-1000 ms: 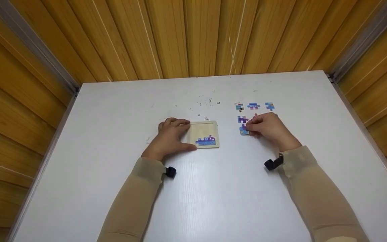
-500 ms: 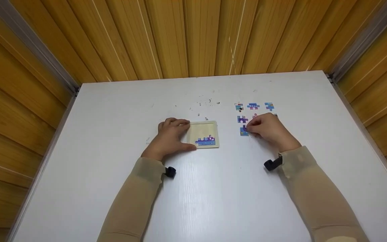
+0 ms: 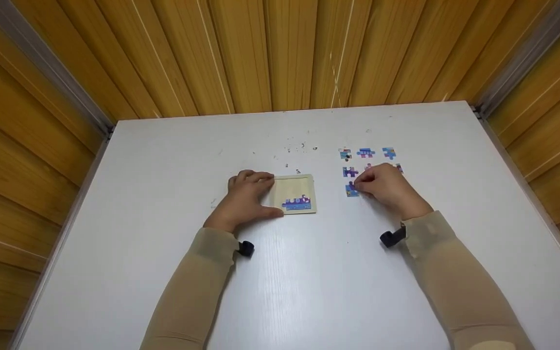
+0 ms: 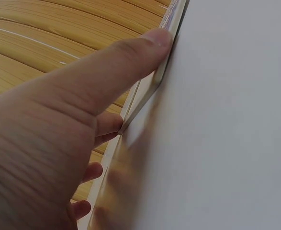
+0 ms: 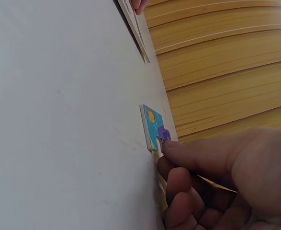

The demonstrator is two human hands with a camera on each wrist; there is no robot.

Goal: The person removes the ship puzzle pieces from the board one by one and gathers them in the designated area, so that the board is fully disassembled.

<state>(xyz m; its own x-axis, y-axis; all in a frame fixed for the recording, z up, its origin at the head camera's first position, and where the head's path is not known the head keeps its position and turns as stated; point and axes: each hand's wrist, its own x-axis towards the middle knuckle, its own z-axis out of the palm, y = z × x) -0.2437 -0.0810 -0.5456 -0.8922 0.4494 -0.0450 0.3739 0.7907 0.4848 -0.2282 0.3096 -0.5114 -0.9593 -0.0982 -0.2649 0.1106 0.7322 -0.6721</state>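
Note:
My left hand [image 3: 245, 200] spans the left side of a pale wooden puzzle tray [image 3: 315, 194], thumb on its near edge and fingers on its far edge. The left wrist view shows the thumb [image 4: 130, 57] lying along the tray's rim [image 4: 150, 86]. Joined blue and purple pieces [image 3: 297, 203] lie in the tray's lower right part. To the right, my right hand [image 3: 389, 189] pinches a blue and purple jigsaw piece [image 3: 351, 191] between thumb and index finger. An orange figure shows on that piece [image 5: 152, 120] in the right wrist view; its right edge is hidden by the fingertips.
Beyond my right hand lie loose jigsaw pieces, among them a red and teal one [image 3: 345, 154], a blue one with pink [image 3: 366, 152], a blue one [image 3: 389, 152] and a purple one [image 3: 349, 171]. Small dark specks mark the white table [image 3: 280, 282]. Wooden panels [image 3: 289, 58] rise behind it.
The pinched jigsaw piece has tilted and settled slightly nearer to me, with the right fingers still on its right side. The left hand and tray have stayed in place.

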